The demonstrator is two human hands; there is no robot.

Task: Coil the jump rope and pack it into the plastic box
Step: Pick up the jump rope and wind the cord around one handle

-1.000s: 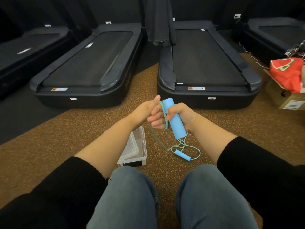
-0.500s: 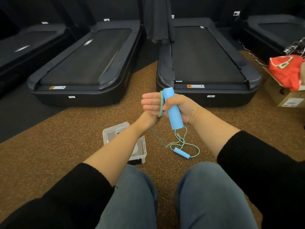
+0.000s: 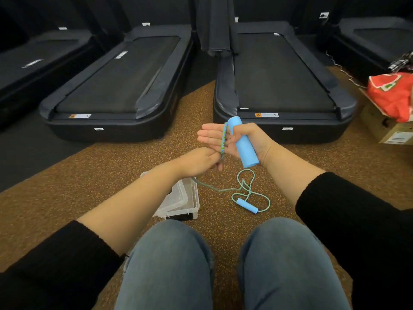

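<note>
Blue jump rope [image 3: 244, 144] trailing to floor, clear plastic box [image 3: 188, 210] nearby

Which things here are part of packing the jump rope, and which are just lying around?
Job: jump rope; blue handle gripped by the right hand; second handle on floor; clear plastic box; left hand pinching rope.
Lying about: treadmills; red bag; cardboard box.

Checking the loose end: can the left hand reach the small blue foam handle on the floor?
Probably yes: the small blue foam handle lies uncovered, but the left hand pinches green rope.
</note>
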